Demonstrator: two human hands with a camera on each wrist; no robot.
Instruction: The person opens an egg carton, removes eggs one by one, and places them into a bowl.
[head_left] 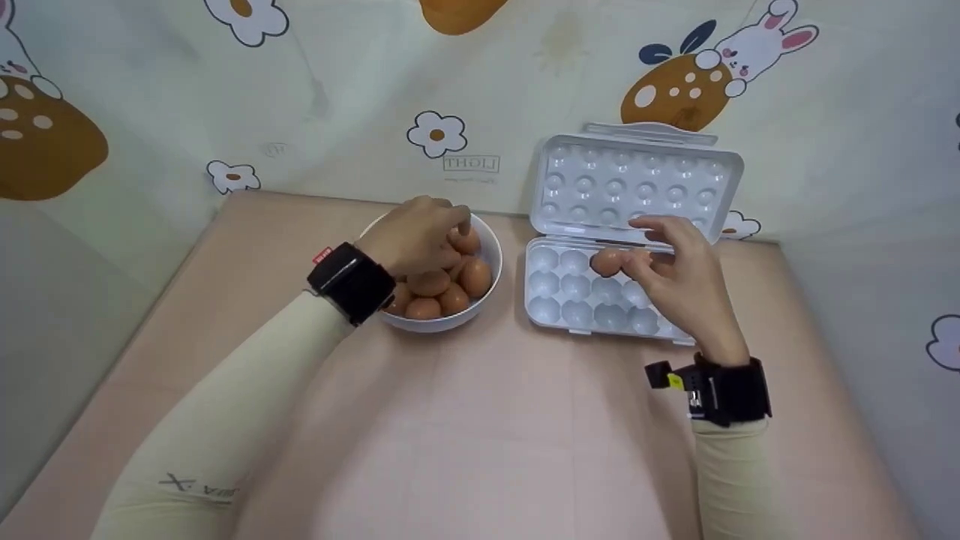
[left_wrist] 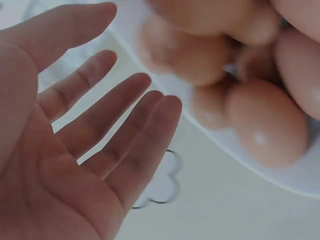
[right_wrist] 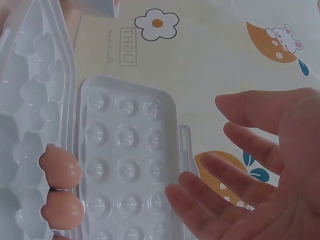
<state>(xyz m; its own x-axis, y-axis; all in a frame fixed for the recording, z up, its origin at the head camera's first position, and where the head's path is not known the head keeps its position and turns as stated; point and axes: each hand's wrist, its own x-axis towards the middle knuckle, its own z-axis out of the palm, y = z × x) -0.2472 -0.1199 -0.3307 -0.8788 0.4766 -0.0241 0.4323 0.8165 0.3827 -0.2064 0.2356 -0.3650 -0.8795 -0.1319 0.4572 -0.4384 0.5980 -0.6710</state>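
Observation:
A white bowl (head_left: pixel 491 244) holds several brown eggs (head_left: pixel 475 278). My left hand (head_left: pixel 420 234) is over its left and back part, fingers bent downward in the head view. In the left wrist view, that hand (left_wrist: pixel 75 145) has its fingers spread beside the bowl (left_wrist: pixel 240 162), with nothing in its grasp. A white egg carton (head_left: pixel 551 324) stands open to the right. Above it is my right hand (head_left: pixel 694 289), holding nothing in the right wrist view. Brown eggs sit in the row by the hinge; one egg (head_left: pixel 606 262) appears left of the thumb, others partly hidden.
The carton's dimpled lid (head_left: pixel 637 176) leans back toward the patterned cloth backdrop (head_left: pixel 360 135). Bare cups (head_left: pixel 577 311) show in the carton's front rows. Bowl and carton stand near the back edge of the pinkish tabletop (head_left: pixel 487 427).

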